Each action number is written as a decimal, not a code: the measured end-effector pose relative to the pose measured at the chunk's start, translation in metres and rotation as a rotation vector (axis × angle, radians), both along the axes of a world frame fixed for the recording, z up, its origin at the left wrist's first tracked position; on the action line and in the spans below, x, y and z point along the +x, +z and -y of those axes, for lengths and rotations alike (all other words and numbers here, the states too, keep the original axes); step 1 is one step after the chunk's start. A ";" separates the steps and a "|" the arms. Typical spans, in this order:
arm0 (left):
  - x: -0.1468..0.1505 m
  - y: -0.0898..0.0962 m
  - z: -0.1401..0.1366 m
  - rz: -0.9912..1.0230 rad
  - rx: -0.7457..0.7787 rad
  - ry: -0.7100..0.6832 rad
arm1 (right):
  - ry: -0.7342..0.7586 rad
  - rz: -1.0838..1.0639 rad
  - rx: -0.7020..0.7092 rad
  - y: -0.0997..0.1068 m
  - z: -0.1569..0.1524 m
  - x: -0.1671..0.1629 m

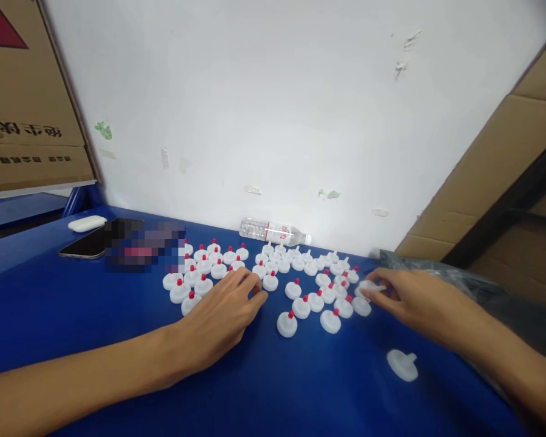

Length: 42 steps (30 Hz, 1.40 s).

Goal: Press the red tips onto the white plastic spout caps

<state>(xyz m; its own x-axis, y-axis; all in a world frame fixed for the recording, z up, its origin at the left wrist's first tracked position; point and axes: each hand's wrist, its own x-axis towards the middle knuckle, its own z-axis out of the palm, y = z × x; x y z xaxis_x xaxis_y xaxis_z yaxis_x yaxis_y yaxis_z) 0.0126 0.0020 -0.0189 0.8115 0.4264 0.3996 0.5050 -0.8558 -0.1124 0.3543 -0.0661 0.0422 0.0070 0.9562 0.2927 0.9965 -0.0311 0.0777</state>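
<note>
Many white round nozzle caps stand on the blue table, most with small red tips, such as the nozzle cap [287, 325] in front. My left hand [225, 303] hovers low over the left group with its fingers curled and thumb and forefinger close together; whatever they may hold is hidden. At the right end of the group, my right hand [398, 292] pinches a white nozzle cap without a red tip [367, 286] between thumb and forefinger. Nearer to me, a loose untipped cap [403, 365] lies tilted on its side. Several untipped caps [298, 262] are clustered at the back.
A clear plastic bottle [275, 231] lies against the white wall. To the left are a phone [84, 244] and a white case [87, 224]. Dark plastic sheeting [495, 303] covers the right edge. Cardboard boxes [31, 79] stand on both sides.
</note>
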 end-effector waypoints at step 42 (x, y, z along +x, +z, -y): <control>-0.003 0.012 0.015 0.339 0.183 -0.395 | 0.791 -0.081 0.350 -0.019 0.011 -0.093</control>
<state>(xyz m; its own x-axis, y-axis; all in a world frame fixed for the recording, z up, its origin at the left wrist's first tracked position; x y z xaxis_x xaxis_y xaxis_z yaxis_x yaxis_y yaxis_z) 0.0097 -0.0132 -0.0065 0.7086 0.0145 0.7055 0.1830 -0.9694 -0.1639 0.2610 -0.0772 0.0237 -0.5878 0.5442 0.5986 0.7379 0.6640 0.1209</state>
